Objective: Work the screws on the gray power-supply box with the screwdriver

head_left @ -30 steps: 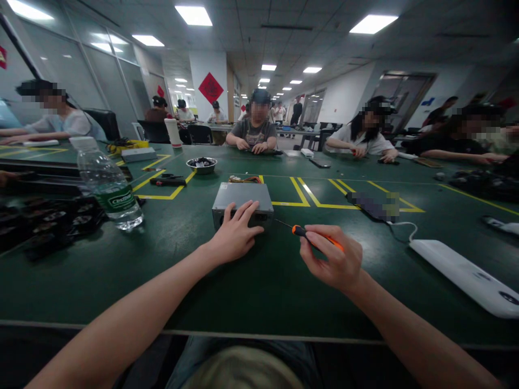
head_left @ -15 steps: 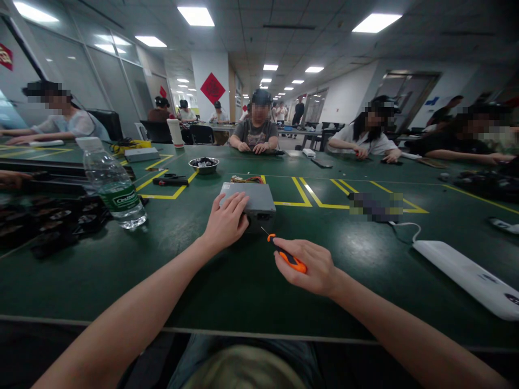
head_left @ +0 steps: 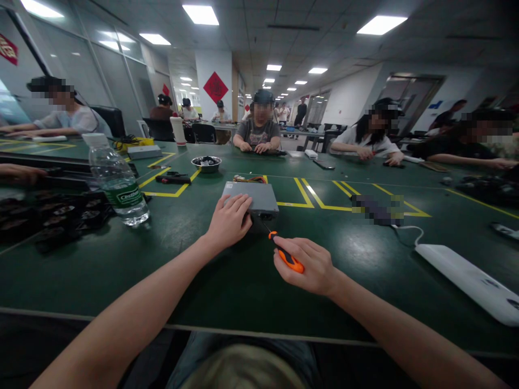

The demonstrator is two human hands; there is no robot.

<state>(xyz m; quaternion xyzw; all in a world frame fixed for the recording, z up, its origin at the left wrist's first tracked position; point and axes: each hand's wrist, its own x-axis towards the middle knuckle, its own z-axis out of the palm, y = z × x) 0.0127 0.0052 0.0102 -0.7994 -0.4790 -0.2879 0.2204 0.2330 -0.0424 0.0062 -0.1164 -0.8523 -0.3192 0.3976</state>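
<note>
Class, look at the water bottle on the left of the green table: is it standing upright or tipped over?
Upright. The water bottle stands on its base on the green table, white cap at the top, label band level.

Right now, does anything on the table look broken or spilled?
Nothing stands out. The water bottle stands upright, the left hand rests on the grey metal box, and the right hand holds the orange screwdriver.

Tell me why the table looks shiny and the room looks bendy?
Head view: ceiling lights bounce off the green table as a pale glare patch; the wide lens curves the walls and stretches the edges; the right hand and screwdriver look sharp; faces are blurred out in squares.
</note>
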